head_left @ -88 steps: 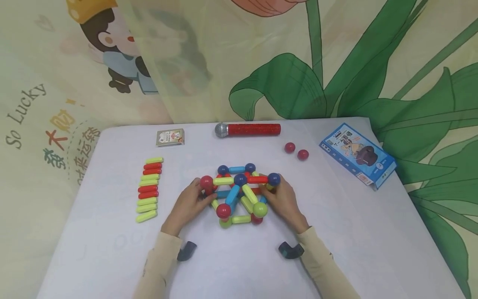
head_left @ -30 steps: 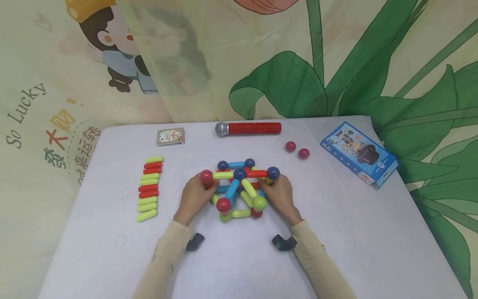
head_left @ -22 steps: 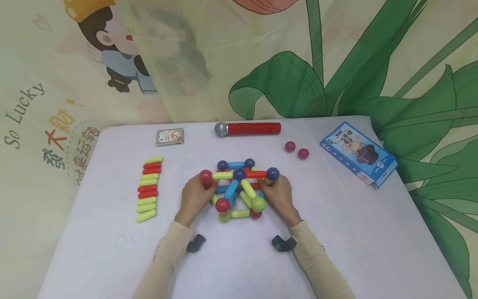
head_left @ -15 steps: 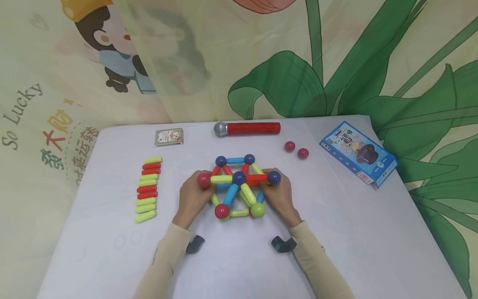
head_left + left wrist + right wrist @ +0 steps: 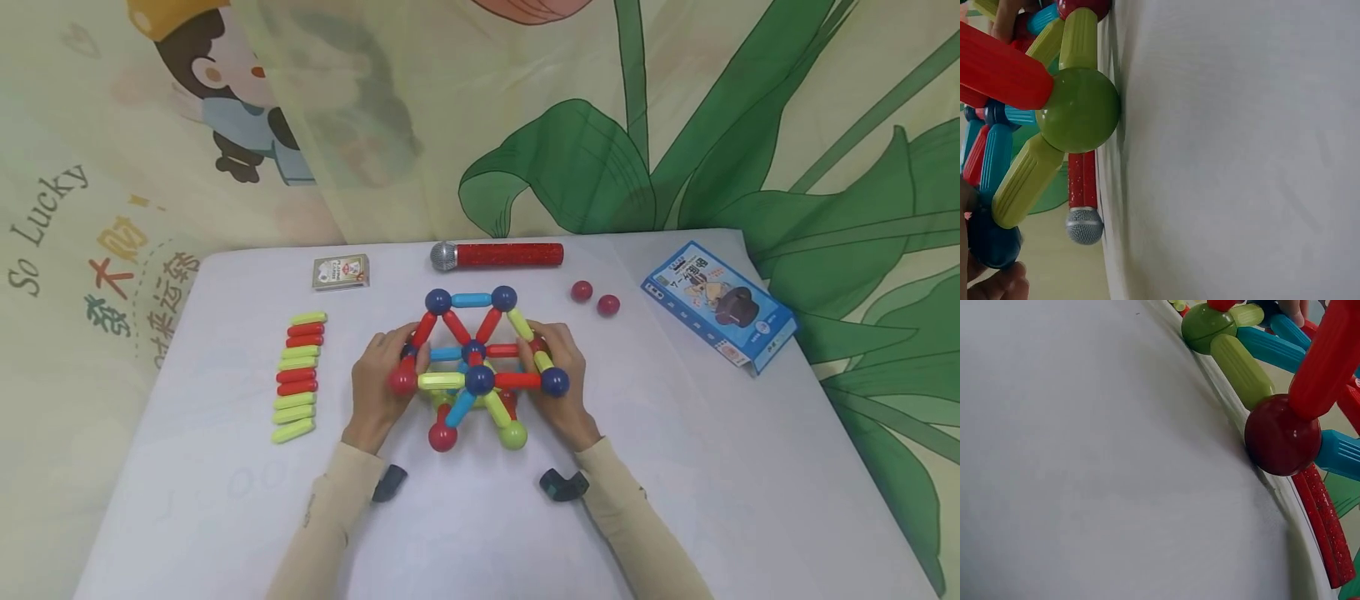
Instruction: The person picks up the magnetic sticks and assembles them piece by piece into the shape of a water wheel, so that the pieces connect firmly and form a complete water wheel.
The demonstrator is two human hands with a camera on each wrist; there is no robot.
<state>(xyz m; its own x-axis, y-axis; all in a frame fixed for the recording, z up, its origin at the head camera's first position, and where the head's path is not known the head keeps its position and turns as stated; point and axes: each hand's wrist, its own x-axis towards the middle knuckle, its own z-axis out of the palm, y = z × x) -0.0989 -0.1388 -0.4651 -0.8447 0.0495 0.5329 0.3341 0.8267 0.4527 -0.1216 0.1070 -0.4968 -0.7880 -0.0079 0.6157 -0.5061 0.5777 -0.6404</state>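
Both hands hold a building-toy frame of balls and rods (image 5: 480, 381), with red, blue and green balls joined by red, blue and yellow-green rods. At its left side my left hand (image 5: 377, 390) grips near a red ball (image 5: 402, 380) and a dark blue ball. My right hand (image 5: 564, 410) grips the right side, by a dark blue ball (image 5: 555, 382) that covers part of the hand. In the left wrist view a green ball (image 5: 1079, 110) of the frame is close to the tabletop. A dark red lower ball (image 5: 1282, 434) shows in the right wrist view.
Several loose yellow-green and red rods (image 5: 297, 377) lie in a column on the left of the white table (image 5: 465, 542). Toward the back are a card pack (image 5: 341, 272), a red microphone (image 5: 498, 255), two red balls (image 5: 582, 291) and a blue box (image 5: 720, 307).
The frame has tipped toward me: its back balls have risen in view and the front ones have come lower. Both hands have turned along with it, keeping hold of its sides.
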